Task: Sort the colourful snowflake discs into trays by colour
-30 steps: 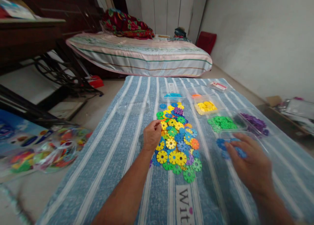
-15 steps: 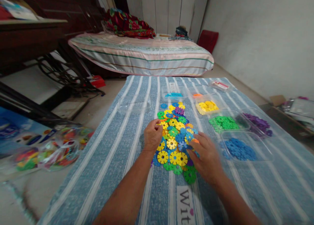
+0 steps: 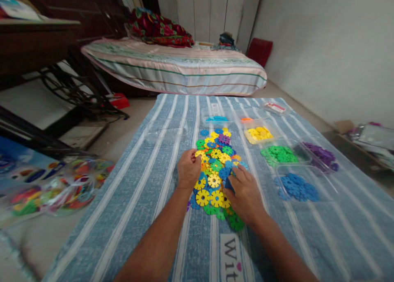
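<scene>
A heap of notched plastic snowflake discs [image 3: 214,180] in yellow, blue, green, orange and purple lies on the striped cloth [image 3: 147,191]. At its left edge is my left hand [image 3: 188,169], fingers curled together beside a yellow disc. Whether something sits between those fingertips is hidden. My right hand [image 3: 245,193] reaches over the heap's right side, its thumb and fingers closing on a blue snowflake disc [image 3: 227,184]. Clear boxes of sorted discs stand to the right: blue discs [image 3: 298,187], green discs [image 3: 279,155], purple discs [image 3: 320,154] and yellow discs [image 3: 259,134].
Farther back are boxes with light blue discs [image 3: 217,119] and orange discs [image 3: 246,119]. A clear container [image 3: 168,130] stands at the back left of the cloth, and a box with a red label [image 3: 275,107] at the back right. Beyond is a bed [image 3: 178,68].
My right hand has moved left from the heap's right edge onto the blue discs, and its fingers have drawn together. The left hand stays at the left edge.
</scene>
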`<state>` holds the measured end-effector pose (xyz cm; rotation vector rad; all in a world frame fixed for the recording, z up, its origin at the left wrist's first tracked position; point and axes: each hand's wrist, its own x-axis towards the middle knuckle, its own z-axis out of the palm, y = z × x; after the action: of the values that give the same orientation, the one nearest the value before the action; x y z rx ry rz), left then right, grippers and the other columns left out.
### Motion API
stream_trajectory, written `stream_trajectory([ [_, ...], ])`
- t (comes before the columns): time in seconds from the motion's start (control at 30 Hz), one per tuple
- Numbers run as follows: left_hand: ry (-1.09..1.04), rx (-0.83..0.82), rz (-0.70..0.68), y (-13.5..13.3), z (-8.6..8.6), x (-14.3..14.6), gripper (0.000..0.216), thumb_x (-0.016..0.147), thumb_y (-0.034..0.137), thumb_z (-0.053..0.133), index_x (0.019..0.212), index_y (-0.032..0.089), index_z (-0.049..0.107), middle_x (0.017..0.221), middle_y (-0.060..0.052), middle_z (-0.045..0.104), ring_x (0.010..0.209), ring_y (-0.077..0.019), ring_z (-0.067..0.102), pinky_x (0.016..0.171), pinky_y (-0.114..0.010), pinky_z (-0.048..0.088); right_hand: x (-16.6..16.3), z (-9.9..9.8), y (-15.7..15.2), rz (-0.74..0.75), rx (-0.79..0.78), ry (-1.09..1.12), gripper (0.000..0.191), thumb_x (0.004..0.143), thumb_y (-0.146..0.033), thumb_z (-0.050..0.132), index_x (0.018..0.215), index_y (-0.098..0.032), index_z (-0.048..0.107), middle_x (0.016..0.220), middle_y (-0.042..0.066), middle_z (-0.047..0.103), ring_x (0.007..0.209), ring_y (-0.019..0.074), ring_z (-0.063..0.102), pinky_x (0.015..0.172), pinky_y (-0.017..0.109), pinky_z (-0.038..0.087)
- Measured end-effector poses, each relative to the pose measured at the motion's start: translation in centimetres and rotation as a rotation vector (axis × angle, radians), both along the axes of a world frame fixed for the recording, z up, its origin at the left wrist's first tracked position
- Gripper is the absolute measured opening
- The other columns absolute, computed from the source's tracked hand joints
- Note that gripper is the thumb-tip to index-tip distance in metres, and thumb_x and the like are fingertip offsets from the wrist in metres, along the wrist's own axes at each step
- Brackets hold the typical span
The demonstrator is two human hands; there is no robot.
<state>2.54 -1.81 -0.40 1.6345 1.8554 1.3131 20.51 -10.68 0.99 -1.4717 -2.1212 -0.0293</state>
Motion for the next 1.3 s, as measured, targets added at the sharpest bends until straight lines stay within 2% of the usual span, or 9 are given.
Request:
stream_trajectory([
  [0.2,-0.024,-0.014,0.017,0.1,-0.1,-0.2,0.02,0.075,0.023,0.053,0.092,0.018,0.062,0.092,-0.005,0.065,0.081,-0.0151,0.064,0.078,-0.028,0.053,0.5,0.2,-0.2,0.023,0.228,0.125,0.015,0.087,-0.018,0.049,0.087,-0.019,0.064,0.101,0.009,0.064,0.112,0.0237,0.051,0.093,0.046,0.045],
  [0.33,-0.033,-0.001,0.017,0.1,-0.4,-0.2,0.018,0.075,0.023,0.053,0.09,0.018,0.062,0.091,-0.005,0.064,0.083,-0.0154,0.063,0.078,-0.028,0.053,3.5,1.6,-0.6,0.001,0.358,0.139,0.01,0.084,-0.016,0.054,0.088,-0.018,0.063,0.097,0.009,0.065,0.105,0.0229,0.056,0.09,0.044,0.047],
  [0.5,-0.02,0.0,0.017,0.2,-0.6,-0.2,0.015,0.075,0.023,0.053,0.087,0.019,0.061,0.09,-0.004,0.063,0.083,-0.0154,0.062,0.079,-0.028,0.052,9.9,3.9,-1.6,-0.277,0.486,-0.014,0.004,0.08,-0.022,0.06,0.082,-0.019,0.063,0.092,0.008,0.066,0.096,0.0252,0.061,0.088,0.046,0.047],
  [0.6,0.021,0.002,0.011,0.2,-0.5,-0.2,0.014,0.074,0.023,0.053,0.084,0.019,0.062,0.088,-0.004,0.063,0.082,-0.0155,0.061,0.078,-0.028,0.052,11.8,4.3,-1.8,-0.388,0.499,-0.087,0.009,0.08,-0.027,0.061,0.08,-0.018,0.063,0.088,0.009,0.066,0.092,0.0268,0.062,0.085,0.047,0.047],
  [0.73,0.04,0.01,0.002,0.0,-0.3,-0.3,0.013,0.075,0.023,0.052,0.083,0.019,0.062,0.087,-0.004,0.062,0.081,-0.0153,0.061,0.077,-0.027,0.051,9.1,3.1,-1.2,-0.242,0.437,-0.026,0.01,0.082,-0.027,0.059,0.086,-0.018,0.063,0.095,0.01,0.065,0.1,0.0258,0.058,0.089,0.046,0.046],
  [0.83,0.036,0.005,0.001,-0.1,-0.3,-0.3,0.014,0.075,0.023,0.052,0.084,0.019,0.062,0.087,-0.004,0.062,0.08,-0.0147,0.061,0.076,-0.027,0.051,5.2,1.6,-0.4,-0.117,0.308,0.016,0.014,0.083,-0.028,0.056,0.093,-0.019,0.062,0.105,0.011,0.062,0.113,0.0267,0.051,0.092,0.047,0.044],
  [0.97,0.049,0.001,0.005,0.0,-0.5,-0.4,0.013,0.075,0.023,0.052,0.084,0.02,0.062,0.086,-0.003,0.062,0.08,-0.0145,0.06,0.076,-0.027,0.051,1.4,0.3,0.9,-0.038,0.117,0.0,0.028,0.079,-0.032,0.06,0.103,-0.017,0.061,0.119,0.015,0.055,0.123,0.0315,0.039,0.094,0.051,0.041],
  [1.07,0.056,0.006,0.001,0.1,-0.7,-0.4,0.013,0.075,0.022,0.052,0.083,0.02,0.062,0.086,-0.003,0.062,0.08,-0.0144,0.06,0.076,-0.027,0.051,0.3,-0.2,1.9,-0.018,0.057,-0.027,0.036,0.074,-0.032,0.065,0.106,-0.017,0.059,0.126,0.016,0.05,0.126,0.0343,0.034,0.095,0.054,0.038],
  [1.3,0.066,0.006,-0.012,0.1,-0.7,-0.5,0.012,0.075,0.022,0.051,0.08,0.019,0.061,0.083,-0.003,0.061,0.079,-0.0142,0.059,0.075,-0.026,0.051,0.1,-0.8,2.6,-0.007,0.01,-0.027,0.031,0.073,-0.027,0.064,0.101,-0.014,0.061,0.126,0.018,0.05,0.126,0.0346,0.035,0.095,0.054,0.039],
])
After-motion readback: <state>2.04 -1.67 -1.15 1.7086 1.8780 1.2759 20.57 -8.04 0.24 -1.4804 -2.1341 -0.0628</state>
